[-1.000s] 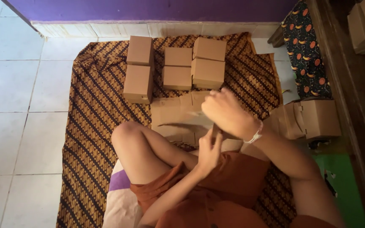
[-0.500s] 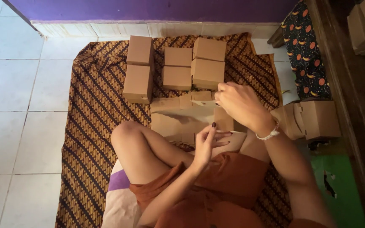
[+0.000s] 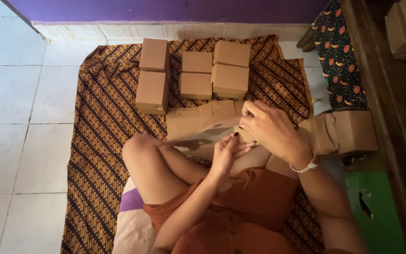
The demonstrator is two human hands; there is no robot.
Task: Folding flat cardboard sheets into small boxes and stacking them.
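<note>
Above the batik cloth (image 3: 104,141), the right hand (image 3: 271,129) has swung right, fingers pinching the flat cardboard box blank's (image 3: 203,134) end; left hand (image 3: 226,153) grips underneath. Folding looks underway.

A home turned small packing spot: a person sits on a brown patterned floor cloth (image 3: 99,141) spread over a pale tiled floor (image 3: 19,141), a purple wall (image 3: 165,9) at the far side, folded cardboard boxes (image 3: 196,73) lined up, wooden furniture (image 3: 391,117) at right.
</note>
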